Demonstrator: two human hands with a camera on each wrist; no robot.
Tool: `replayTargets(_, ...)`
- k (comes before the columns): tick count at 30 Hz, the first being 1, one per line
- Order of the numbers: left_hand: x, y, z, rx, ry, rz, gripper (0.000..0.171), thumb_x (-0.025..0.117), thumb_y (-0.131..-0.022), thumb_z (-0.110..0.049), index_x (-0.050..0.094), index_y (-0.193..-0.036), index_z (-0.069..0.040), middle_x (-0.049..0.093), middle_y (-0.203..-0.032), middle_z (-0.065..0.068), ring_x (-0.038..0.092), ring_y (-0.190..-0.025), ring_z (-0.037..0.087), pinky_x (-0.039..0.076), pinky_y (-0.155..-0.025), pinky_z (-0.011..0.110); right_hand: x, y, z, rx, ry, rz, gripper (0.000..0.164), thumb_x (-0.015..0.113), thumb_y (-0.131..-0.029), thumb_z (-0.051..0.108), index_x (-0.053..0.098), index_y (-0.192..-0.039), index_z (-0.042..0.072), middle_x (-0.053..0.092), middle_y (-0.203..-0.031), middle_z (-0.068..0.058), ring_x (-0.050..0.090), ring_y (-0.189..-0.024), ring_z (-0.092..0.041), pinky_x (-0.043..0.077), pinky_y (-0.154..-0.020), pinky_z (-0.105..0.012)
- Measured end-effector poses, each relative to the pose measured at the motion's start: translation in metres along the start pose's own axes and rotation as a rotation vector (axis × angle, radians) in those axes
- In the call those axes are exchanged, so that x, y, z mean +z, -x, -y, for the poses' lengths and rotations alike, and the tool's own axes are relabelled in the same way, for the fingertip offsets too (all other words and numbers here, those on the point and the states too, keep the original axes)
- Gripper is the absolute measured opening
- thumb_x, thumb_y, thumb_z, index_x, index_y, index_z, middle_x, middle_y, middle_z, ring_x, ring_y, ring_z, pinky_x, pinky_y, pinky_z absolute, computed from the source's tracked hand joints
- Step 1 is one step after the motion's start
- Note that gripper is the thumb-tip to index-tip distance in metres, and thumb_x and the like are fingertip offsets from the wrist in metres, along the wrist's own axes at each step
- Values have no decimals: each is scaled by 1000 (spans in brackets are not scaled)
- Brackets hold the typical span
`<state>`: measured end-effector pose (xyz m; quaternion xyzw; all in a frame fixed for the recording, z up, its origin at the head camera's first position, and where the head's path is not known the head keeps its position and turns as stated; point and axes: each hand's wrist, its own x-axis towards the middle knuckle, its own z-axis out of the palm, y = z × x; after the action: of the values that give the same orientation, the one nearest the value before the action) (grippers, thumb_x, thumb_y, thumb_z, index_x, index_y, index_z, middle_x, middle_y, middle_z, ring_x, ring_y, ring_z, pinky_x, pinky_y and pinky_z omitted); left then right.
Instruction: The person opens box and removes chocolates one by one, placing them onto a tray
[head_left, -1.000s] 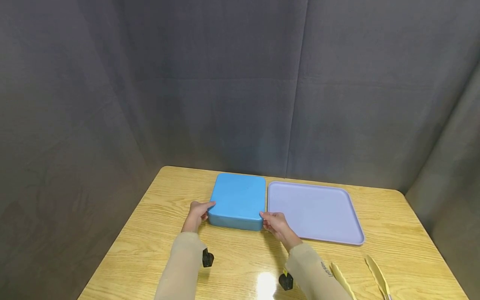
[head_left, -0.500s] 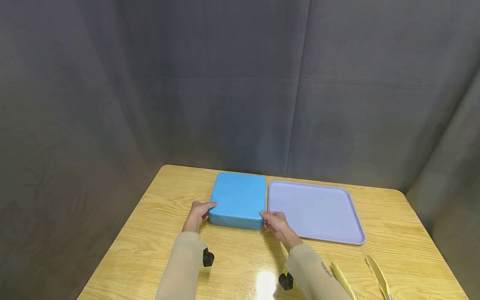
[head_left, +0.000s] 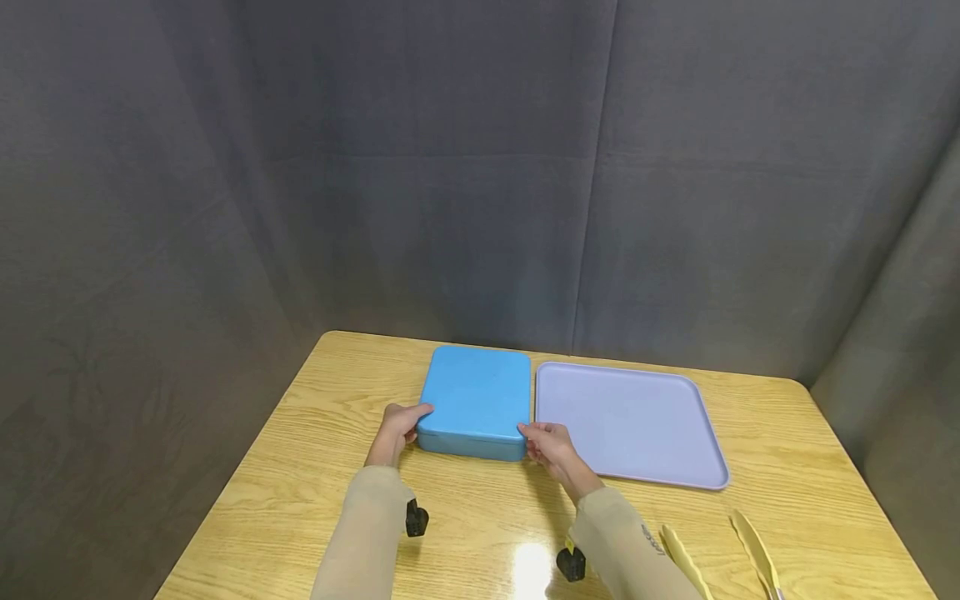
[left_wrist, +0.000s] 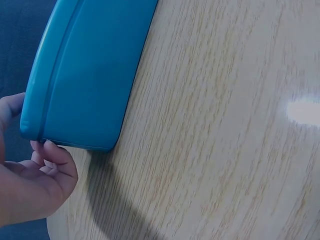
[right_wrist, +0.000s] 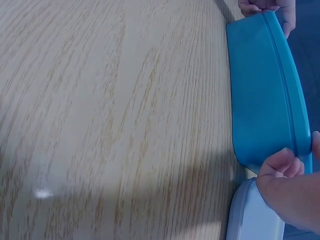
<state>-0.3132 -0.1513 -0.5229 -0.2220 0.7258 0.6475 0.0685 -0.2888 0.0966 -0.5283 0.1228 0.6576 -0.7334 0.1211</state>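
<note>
A blue lidded box [head_left: 476, 392] rests on the wooden table toward the back, its lid on. At its near left corner my left hand [head_left: 399, 422] grips the lid's edge, thumb on top and fingers curled below. My right hand [head_left: 552, 446] does the same at the near right corner. The left wrist view shows curled fingertips [left_wrist: 55, 152] right under the seam of the lid [left_wrist: 50, 75]. From the right wrist, the right hand's fingers [right_wrist: 281, 161] press up under the rim, while the left hand [right_wrist: 270, 6] shows at the far end of the box.
A lavender tray [head_left: 630, 425] lies flat just right of the box. Yellow-tipped tongs [head_left: 753, 550] lie at the front right, partly hidden by the right sleeve. The table's back edge meets a grey curtain [head_left: 450, 208].
</note>
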Motion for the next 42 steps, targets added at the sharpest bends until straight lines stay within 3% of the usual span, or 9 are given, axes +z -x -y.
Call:
replayTargets(5,-2,1,0,4,-3,14,41,65,-78,-14,49,-106,12,49,-58,3,37,-42,6,36,-43,17,1,0,0,-1,8,-3,12,60,-84,5,53,-84,-5,46,-55,-1,42,-49,-7,38,-49,-20)
replayTargets(13,-5,-3,-2,3,12,14,34,67,-78,-14,51,-100,7,42,-53,-1,37,-43,6,37,-43,16,0,-3,3,25,13,-61,19,64,-81,9,57,-89,-7,48,-53,-1,44,-48,-7,40,-47,-19)
replayTargets(22,-5,-14,-6,-15,27,1,39,63,-81,-17,49,-106,9,43,-54,1,38,-43,6,36,-41,16,2,-8,7,36,-5,-83,15,63,-82,10,58,-83,-4,47,-49,0,39,-43,-6,32,-41,-17)
replayTargets(28,-4,-19,-10,-25,43,-6,32,60,-84,-17,49,-100,8,46,-59,3,40,-44,6,37,-42,16,1,-15,10,45,35,-97,24,62,-84,17,59,-90,-6,46,-52,0,38,-44,-5,31,-41,-16)
replayTargets(35,-6,-18,-12,-64,117,28,21,59,-85,-20,54,-79,-1,47,-56,0,39,-43,5,35,-41,16,-1,-20,10,66,12,-115,20,61,-84,16,57,-80,-3,47,-53,-1,39,-45,-7,32,-40,-17)
replayTargets(42,-14,-16,-14,-145,215,93,27,51,-90,-28,58,-87,-2,50,-66,1,45,-55,9,40,-54,21,-3,-22,11,86,-35,-136,22,60,-85,17,53,-71,2,48,-55,0,44,-49,-7,37,-41,-17)
